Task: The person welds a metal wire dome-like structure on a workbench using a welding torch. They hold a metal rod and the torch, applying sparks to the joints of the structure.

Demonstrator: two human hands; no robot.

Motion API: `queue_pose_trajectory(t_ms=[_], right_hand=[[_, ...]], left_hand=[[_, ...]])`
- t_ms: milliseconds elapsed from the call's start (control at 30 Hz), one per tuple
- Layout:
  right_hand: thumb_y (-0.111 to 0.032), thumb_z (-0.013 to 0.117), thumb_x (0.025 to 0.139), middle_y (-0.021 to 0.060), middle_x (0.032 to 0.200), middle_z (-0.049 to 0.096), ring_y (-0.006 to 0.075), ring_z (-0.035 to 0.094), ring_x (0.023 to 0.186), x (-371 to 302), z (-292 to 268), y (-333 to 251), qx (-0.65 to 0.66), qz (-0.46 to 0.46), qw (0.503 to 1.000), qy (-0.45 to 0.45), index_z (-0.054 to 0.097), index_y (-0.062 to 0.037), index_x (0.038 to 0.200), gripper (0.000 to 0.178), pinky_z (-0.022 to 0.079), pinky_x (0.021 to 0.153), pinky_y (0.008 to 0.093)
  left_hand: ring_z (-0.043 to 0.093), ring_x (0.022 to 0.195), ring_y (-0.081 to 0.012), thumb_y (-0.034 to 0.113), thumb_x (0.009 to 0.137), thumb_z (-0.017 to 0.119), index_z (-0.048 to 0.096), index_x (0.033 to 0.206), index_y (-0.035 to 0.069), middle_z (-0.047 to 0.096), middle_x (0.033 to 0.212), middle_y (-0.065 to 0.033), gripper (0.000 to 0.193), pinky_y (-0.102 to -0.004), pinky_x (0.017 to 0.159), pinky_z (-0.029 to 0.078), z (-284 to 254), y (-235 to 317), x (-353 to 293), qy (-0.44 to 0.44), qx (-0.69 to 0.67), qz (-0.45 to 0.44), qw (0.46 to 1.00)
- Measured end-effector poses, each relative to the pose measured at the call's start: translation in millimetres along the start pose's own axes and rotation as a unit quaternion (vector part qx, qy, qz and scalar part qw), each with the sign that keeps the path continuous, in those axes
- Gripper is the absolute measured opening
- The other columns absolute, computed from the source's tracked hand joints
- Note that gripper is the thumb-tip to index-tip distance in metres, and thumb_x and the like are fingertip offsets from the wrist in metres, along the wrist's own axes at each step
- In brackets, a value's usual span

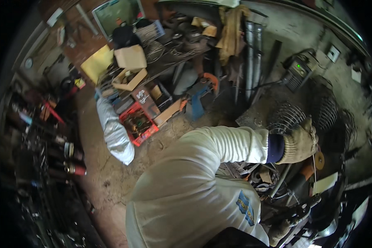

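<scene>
Nearest the lens, lower right, there's the gloved right hand (280, 232), half lost in dark clutter, so I can't tell what its grip is doing. Bit higher, right of center, the gloved left hand (297, 144) has its fingers curled around a thin rod (315, 175) hanging down beside a yellowish disc (319, 160). Further off, a red crate (149, 137) sits left of center, then a messy counter (173, 65) up top.

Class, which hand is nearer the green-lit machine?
Left: the left hand is below the machine in view; the right hand is farther below, near the picture's lower edge.
</scene>
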State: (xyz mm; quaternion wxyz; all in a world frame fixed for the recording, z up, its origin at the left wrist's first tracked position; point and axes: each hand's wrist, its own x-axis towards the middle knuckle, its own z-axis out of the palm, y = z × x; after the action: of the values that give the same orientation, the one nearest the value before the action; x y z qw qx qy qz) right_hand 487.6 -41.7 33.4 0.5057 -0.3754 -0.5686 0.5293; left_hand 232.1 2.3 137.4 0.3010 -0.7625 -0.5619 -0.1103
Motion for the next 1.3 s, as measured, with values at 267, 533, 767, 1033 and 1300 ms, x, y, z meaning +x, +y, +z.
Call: queue_pose_trajectory(t_ms=[267, 533, 767, 1033, 1300], right_hand=[[-0.015, 0.079, 0.076, 0.0057, 0.121, 0.061, 0.0175, 0.062, 0.1, 24, -9, -5, 0.025, -0.02, 0.998, -0.06, 0.043, -0.0063, 0.144, 0.078, 0.053, 0.085, 0.0323], [-0.018, 0.08, 0.076, 0.0068, 0.125, 0.059, 0.0187, 0.061, 0.103, 24, -1, -6, 0.036, -0.016, 0.996, -0.079, 0.038, -0.007, 0.148, 0.084, 0.053, 0.087, 0.0328], [-0.021, 0.081, 0.076, 0.0078, 0.129, 0.057, 0.0198, 0.061, 0.105, 21, -2, -4, 0.052, -0.004, 0.995, -0.09, 0.034, -0.0076, 0.151, 0.09, 0.053, 0.088, 0.0331], [-0.024, 0.082, 0.076, 0.009, 0.133, 0.056, 0.021, 0.061, 0.108, 11, -8, -8, 0.068, 0.0, 0.994, -0.091, 0.029, -0.0084, 0.155, 0.097, 0.053, 0.089, 0.0336], [-0.027, 0.083, 0.076, 0.0101, 0.137, 0.054, 0.0222, 0.061, 0.11, -8, -33, -19, 0.127, -0.005, 0.99, -0.067, 0.024, -0.0091, 0.159, 0.104, 0.052, 0.091, 0.034]], left_hand=[[0.066, 0.113, -0.041, 0.025, 0.09, 0.058, 0.067, 0.116, 0.005, 0.07, 0.114, -0.0193, 0.034, -0.07, 0.105, 0.039, 31, -6, -11, -0.041, 0.032, -0.014, 0.999], [0.069, 0.078, -0.0284, 0.026, 0.075, 0.068, 0.069, 0.087, 0.014, 0.067, 0.08, -0.0057, 0.017, -0.0494, 0.063, 0.048, 2, -10, -19, -0.016, 0.021, 0.003, 1.0], [0.07, 0.076, -0.0266, 0.025, 0.077, 0.07, 0.075, 0.079, 0.017, 0.069, 0.074, -0.0031, 0.009, -0.0478, 0.062, 0.048, 3, -16, -1, 0.002, -0.014, 0.039, 0.999], [0.067, 0.079, -0.0279, 0.032, 0.075, 0.072, 0.07, 0.078, 0.016, 0.066, 0.077, -0.0023, 0.016, -0.046, 0.07, 0.05, -11, -10, 8, -0.028, -0.012, 0.054, 0.998], [0.064, 0.08, -0.0253, 0.027, 0.09, 0.06, 0.067, 0.083, 0.011, 0.065, 0.08, -0.0053, 0.018, -0.0437, 0.076, 0.051, -17, 0, 29, -0.004, -0.007, 0.035, 0.999]])
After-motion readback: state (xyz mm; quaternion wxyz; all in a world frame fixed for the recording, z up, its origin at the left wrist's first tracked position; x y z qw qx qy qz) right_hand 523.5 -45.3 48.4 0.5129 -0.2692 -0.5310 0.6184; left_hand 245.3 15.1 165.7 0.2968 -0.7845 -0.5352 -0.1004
